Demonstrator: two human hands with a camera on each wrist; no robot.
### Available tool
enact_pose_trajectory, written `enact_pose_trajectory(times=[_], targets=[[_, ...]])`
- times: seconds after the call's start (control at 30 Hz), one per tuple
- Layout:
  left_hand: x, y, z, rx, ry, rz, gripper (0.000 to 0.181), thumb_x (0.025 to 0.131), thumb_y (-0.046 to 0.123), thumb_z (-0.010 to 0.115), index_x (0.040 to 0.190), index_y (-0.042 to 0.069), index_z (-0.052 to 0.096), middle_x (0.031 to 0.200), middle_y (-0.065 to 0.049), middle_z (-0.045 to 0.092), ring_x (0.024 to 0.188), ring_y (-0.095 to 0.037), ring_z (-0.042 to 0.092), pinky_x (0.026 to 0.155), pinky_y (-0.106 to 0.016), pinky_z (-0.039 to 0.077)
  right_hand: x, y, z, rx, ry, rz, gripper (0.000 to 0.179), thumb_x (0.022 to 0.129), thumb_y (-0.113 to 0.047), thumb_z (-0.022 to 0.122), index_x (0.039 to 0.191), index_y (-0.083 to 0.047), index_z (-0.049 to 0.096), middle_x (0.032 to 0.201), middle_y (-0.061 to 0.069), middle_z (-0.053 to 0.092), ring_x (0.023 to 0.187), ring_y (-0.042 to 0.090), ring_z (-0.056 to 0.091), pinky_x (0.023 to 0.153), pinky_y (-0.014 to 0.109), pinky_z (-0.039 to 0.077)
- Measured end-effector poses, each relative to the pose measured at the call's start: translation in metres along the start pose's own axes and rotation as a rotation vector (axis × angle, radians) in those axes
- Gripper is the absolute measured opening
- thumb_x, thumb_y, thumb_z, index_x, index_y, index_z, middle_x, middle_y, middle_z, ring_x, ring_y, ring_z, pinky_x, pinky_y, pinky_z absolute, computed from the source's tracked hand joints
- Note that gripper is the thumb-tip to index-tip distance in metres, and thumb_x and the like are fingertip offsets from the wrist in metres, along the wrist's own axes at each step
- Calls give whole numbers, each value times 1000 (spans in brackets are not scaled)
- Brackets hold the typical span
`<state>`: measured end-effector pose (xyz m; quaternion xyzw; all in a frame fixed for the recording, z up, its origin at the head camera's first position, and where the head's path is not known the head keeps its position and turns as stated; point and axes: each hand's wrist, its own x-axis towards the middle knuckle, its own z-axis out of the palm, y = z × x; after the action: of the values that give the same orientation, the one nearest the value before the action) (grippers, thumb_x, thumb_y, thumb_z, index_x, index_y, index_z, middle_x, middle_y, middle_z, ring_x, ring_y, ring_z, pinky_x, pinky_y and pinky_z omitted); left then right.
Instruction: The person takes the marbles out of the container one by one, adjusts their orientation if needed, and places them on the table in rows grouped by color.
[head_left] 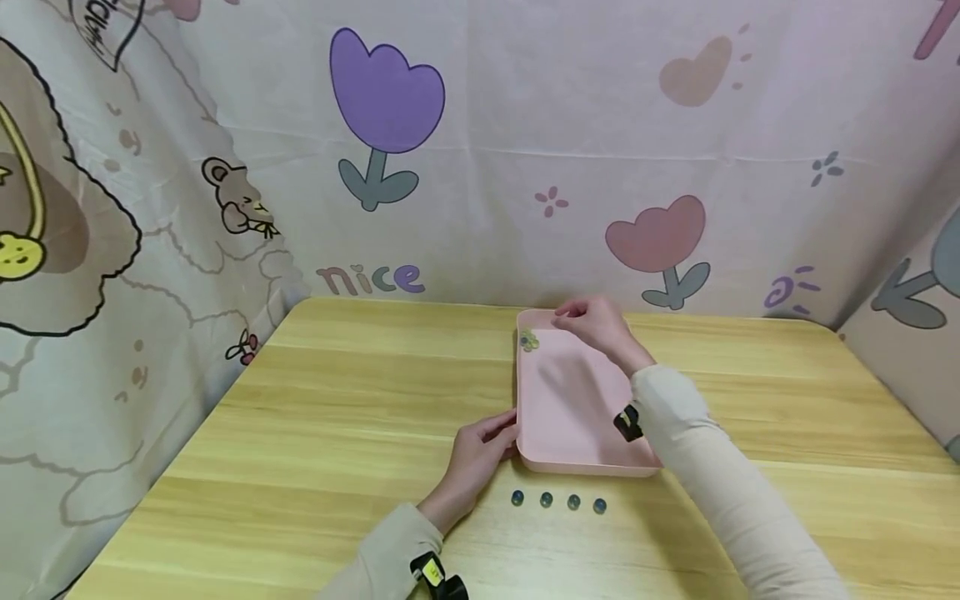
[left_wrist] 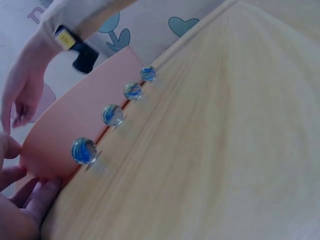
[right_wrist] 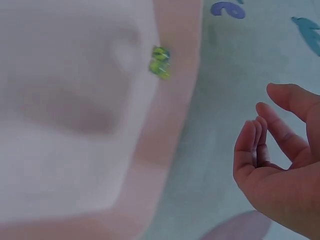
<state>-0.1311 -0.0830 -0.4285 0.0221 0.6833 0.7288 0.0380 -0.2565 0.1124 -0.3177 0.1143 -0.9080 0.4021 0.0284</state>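
A shallow pink tray (head_left: 566, 468) lies on the table, and my left hand (head_left: 474, 458) touches the outside of its left wall near the front corner. In the left wrist view, those fingers (left_wrist: 42, 200) rest against the wall low down by the tabletop. My right hand (head_left: 596, 323) hovers over the tray's far edge, fingers loosely bent and nothing between thumb and fingertips in the right wrist view. A small cluster of green, yellow and blue glass marbles (head_left: 529, 340) sits in the far left corner. Several clear marbles (head_left: 546, 500) with blue swirls stand in a row before the tray.
The wood-grain table (head_left: 360, 400) extends to both sides of the tray. Behind it hangs a printed cloth (head_left: 495, 100) with flowers, which also covers the left and right sides. Each wrist wears a small black camera (head_left: 628, 422).
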Motion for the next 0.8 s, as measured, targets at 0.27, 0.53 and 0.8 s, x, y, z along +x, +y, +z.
enact_pose_trajectory(times=[0.27, 0.53, 0.8], targets=[[0, 0, -1, -12, 7, -7, 35, 94, 11, 63, 126, -4, 61, 124, -20, 61, 102, -23, 64, 83, -27, 56, 21, 13, 45, 120, 50, 72, 22, 89, -10, 67, 102, 7, 70, 103, 20, 69, 95, 29, 60, 80, 36, 52], [-2, 3, 1, -3, 10, 10, 34, 93, 9, 63, 125, -5, 61, 124, -21, 61, 98, -25, 65, 81, -30, 58, 27, 17, 66, 336, 75, 245, 24, 89, -5, 65, 108, 8, 69, 86, 9, 68, 62, 8, 48, 56, 19, 42], [-2, 4, 1, -3, 13, 0, 34, 94, 9, 62, 126, -3, 61, 125, -20, 60, 100, -24, 65, 81, -27, 57, 32, 24, 79, 317, 98, 312, 22, 87, -7, 68, 103, 6, 71, 86, 12, 71, 55, 6, 49, 51, 16, 42]])
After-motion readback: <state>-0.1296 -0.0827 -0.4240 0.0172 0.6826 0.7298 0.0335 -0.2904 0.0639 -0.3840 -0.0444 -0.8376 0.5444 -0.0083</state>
